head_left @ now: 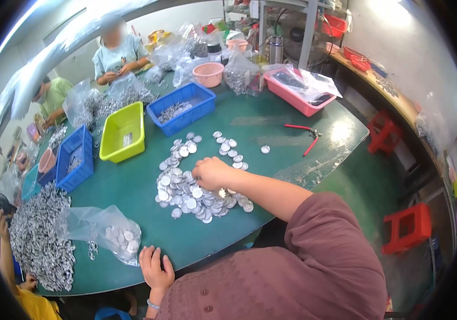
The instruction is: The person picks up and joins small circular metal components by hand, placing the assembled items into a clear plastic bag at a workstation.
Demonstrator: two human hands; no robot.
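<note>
Many round silver metal discs (172, 180) lie in a loose heap on the green table, with a curved trail reaching up both sides. My right hand (212, 173) is over the heap, fingers bent down and close together among the discs; what they pinch, if anything, is hidden. At the table's near edge my left hand (156, 266) rests with its fingers apart, holding nothing. Just beyond it lies a clear plastic bag (95, 221) with similar discs inside. One single disc (265, 149) sits apart to the right.
Red-handled pliers (311, 133) lie open at the right. A yellow-green bin (123, 133), blue bins (181, 109) and a pink bin (298, 96) stand farther back. A large pile of metal clasps (41, 240) covers the left. Co-workers sit around; red stools (407, 229) stand right.
</note>
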